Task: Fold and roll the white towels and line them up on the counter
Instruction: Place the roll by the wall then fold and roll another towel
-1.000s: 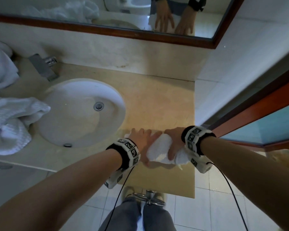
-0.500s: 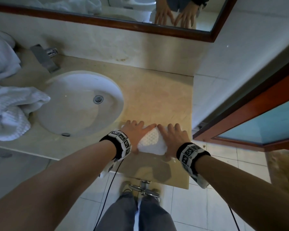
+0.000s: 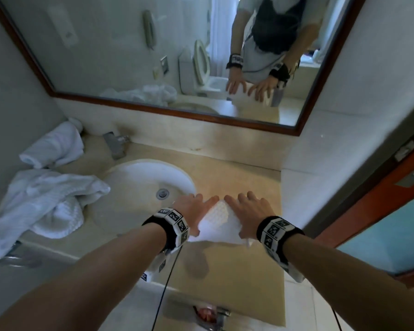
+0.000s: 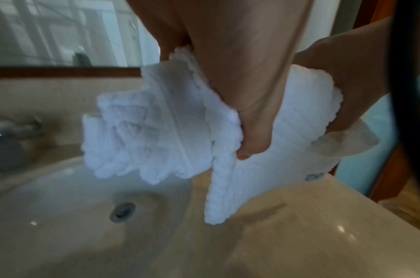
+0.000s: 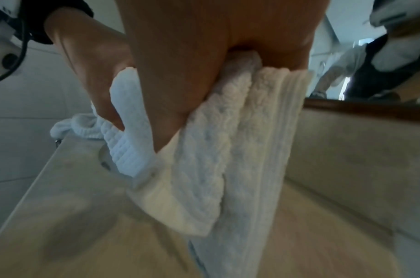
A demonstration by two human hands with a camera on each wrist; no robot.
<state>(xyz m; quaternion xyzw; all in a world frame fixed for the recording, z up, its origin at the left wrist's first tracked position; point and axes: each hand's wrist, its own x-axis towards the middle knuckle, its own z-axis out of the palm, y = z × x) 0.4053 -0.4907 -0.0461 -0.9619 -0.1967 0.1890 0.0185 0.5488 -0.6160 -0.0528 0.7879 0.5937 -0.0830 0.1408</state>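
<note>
1. A partly rolled white waffle-weave towel [image 3: 221, 222] is held over the beige counter [image 3: 244, 180], just to the right of the oval sink basin [image 3: 139, 177], with a hand on each end.
2. The left hand [image 3: 193, 211] is laid over the towel's left end; in the head view its fingers are spread forward, and in the left wrist view its thumb [image 4: 251, 135] is seen curled under and pressed into the cloth, so the grip is closed on the towel.
3. The right hand [image 3: 249, 211] is set on the towel's right end in the same way, fingers spread on top; in the right wrist view the towel's folded layers [image 5: 204, 150] are seen pinched beneath the palm by the thumb, so this grip is closed on the towel as well.
4. In both wrist views loose folded edges of the towel are seen hanging below the hands toward the counter, and a small label [image 4: 347, 139] is shown sticking out at the towel's right end; whether the towel touches the counter cannot be told.
5. A loose heap of white towels [image 3: 46, 204] is seen on the counter left of the basin, one corner hanging over the front edge.
6. A rolled white towel [image 3: 55, 146] is seen behind the heap, near the wall, left of the metal faucet [image 3: 116, 144].
7. Both hands and the towel are reflected in the wood-framed mirror [image 3: 129, 56] above the counter.
8. Marker-patterned bands [image 3: 175, 225] are worn on both wrists, and a black cable [image 3: 163, 295] is seen hanging down from the left one.
</note>
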